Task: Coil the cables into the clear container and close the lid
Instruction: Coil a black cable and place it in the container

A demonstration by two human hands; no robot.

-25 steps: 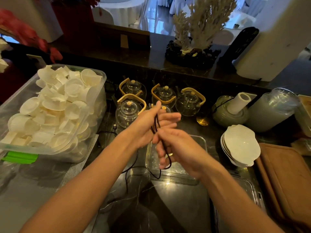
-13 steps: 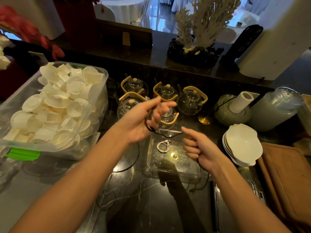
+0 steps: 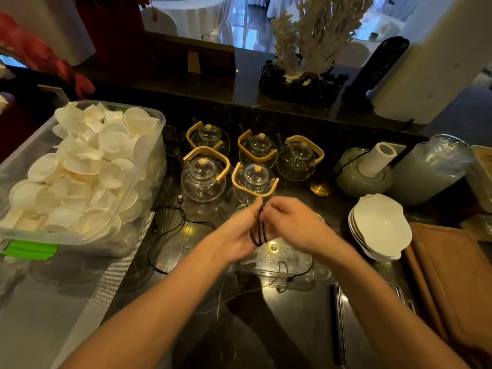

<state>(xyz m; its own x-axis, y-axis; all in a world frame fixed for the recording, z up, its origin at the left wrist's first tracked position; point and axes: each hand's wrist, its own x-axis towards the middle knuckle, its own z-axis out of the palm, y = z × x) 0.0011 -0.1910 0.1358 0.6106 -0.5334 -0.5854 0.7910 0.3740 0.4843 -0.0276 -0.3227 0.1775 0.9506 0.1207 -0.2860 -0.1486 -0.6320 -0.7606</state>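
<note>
1. your right hand point(image 3: 291, 225) had come back in from where it was half a second earlier, drawn out to the side, and it met your left hand point(image 3: 239, 233) again; that laid another turn of the black cable point(image 3: 258, 230) around your left fingers.
2. your left hand kept its fingers fairly straight with the loops wound round them, while your right hand was curled and pinched the cable just beside the loops.
3. by my judgement the coil was nearly wound but not yet in the clear container point(image 3: 306, 272), which sat directly below your hands.
4. a loose tail of the same cable seemed to hang under your right wrist across the container's near edge.
5. another black cable point(image 3: 170, 235) lay on the counter to the left of your left hand, uncoiled.
6. your hands covered most of the container, so its contents could not be checked; the lid could not be made out with certainty.
</note>
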